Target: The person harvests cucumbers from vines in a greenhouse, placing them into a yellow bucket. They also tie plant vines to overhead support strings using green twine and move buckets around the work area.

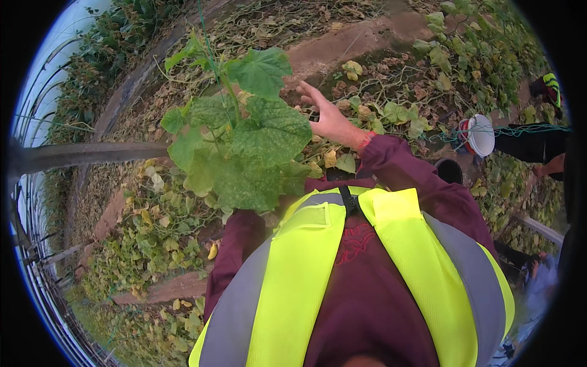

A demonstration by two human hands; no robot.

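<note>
Right before me a cucumber vine (236, 98) with broad green leaves climbs a thin green twine (206, 36). My right hand (337, 123) is stretched out beside a large leaf (273, 130), fingers spread and nothing visible in it. Its thumb lies close to the leaf's right edge; whether they touch I cannot tell. My left hand is out of view: the left sleeve (245, 229) runs up behind the lower leaves (247, 183), which hide it.
A white bucket (481, 135) and a black bucket (448, 171) stand to the right, near tangled green twine (527, 130). A person's hand (545, 169) shows beyond them. At left a beam (91, 153) reaches toward the vine. A yellow cucumber (213, 251) lies among withered vines.
</note>
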